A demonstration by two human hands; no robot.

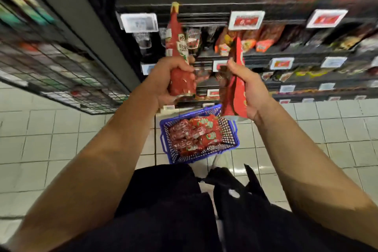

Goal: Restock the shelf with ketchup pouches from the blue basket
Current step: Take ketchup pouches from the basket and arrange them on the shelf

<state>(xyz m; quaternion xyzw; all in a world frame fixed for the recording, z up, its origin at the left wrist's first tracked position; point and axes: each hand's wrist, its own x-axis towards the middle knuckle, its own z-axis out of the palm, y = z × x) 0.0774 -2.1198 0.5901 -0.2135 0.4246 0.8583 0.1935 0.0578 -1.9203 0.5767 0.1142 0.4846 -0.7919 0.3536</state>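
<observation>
1 ketchup pouch (180,55) is clasped by the left hand (163,82), another pouch (233,88) by the right hand (251,90). Neither is shelved yet. Many pouches are left in the blue basket (235,139) at 6 o'clock below the hands.

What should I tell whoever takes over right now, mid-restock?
Left hand: grips a ketchup pouch by its lower half, cap end up, raised toward the shelf.
Right hand: grips a second pouch, also held up in front of the shelves.
Blue basket: on the tiled floor below the hands, with many red pouches inside.
Done: two pouches picked up; neither is on the shelf yet.
Left: place both, then keep emptying the basket. The picture is blurred, so the exact shelf slot cannot be told.
</observation>
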